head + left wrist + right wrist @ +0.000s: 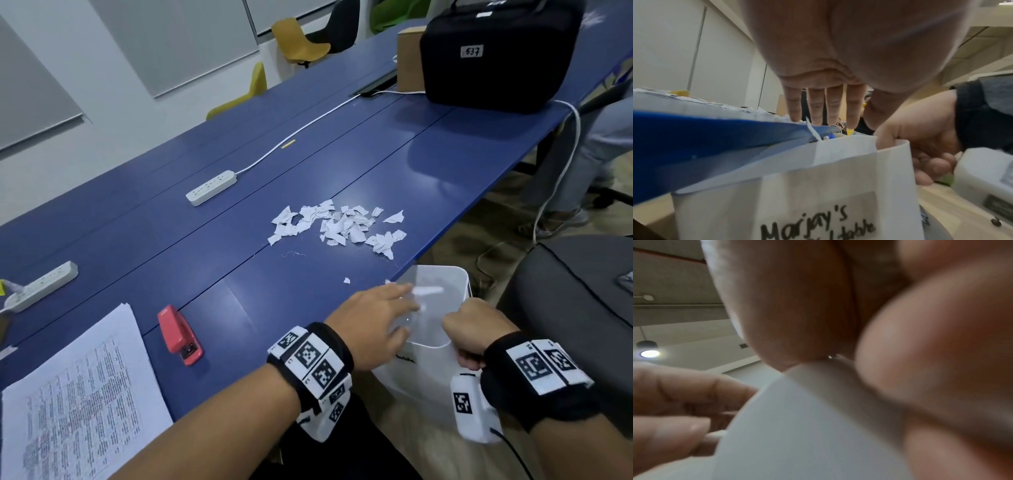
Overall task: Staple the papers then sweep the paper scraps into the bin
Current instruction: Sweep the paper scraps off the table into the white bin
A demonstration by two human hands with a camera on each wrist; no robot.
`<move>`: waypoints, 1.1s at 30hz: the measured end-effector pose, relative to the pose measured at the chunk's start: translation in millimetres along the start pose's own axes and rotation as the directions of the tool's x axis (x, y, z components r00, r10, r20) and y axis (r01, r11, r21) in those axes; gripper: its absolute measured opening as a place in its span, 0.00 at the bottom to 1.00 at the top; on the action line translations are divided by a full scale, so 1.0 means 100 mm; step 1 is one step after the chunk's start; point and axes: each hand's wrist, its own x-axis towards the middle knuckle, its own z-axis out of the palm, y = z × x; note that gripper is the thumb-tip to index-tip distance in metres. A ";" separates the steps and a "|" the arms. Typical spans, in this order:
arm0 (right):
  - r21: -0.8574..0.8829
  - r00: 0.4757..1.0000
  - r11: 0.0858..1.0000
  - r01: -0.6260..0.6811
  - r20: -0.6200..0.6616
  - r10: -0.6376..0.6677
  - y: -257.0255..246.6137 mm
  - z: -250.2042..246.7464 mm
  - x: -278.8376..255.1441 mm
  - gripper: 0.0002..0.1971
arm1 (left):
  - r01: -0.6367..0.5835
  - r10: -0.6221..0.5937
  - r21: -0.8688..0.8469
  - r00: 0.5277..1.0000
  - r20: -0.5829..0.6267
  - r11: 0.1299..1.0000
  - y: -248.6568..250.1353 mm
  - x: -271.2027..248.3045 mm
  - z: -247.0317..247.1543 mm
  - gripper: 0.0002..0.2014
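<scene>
The worktop [239, 192] is deep blue with thin darker seam lines. The paper scraps [337, 226] are white, some marked with fine black print lines. The stapler [180, 334] is red with a dark end. The papers [78, 404] are white, covered in rows of small dark text with some reddish lines. The bin [435, 301] is translucent white; in the left wrist view it carries a pale label [818, 219] with black handwritten letters. Both wristbands [308, 363] are black with white tags bearing black square code patterns. Two power strips [210, 187] are white, one with a white cable. Farther off, the case [496, 58] is black and the chairs [298, 41] yellow
</scene>
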 end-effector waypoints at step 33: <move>-0.065 0.999 0.997 0.030 -0.016 -0.031 -0.08 0.00 -0.10 0.10 | 0.193 -0.251 0.188 0.898 0.363 0.963 -0.22 0.08 -0.13 0.38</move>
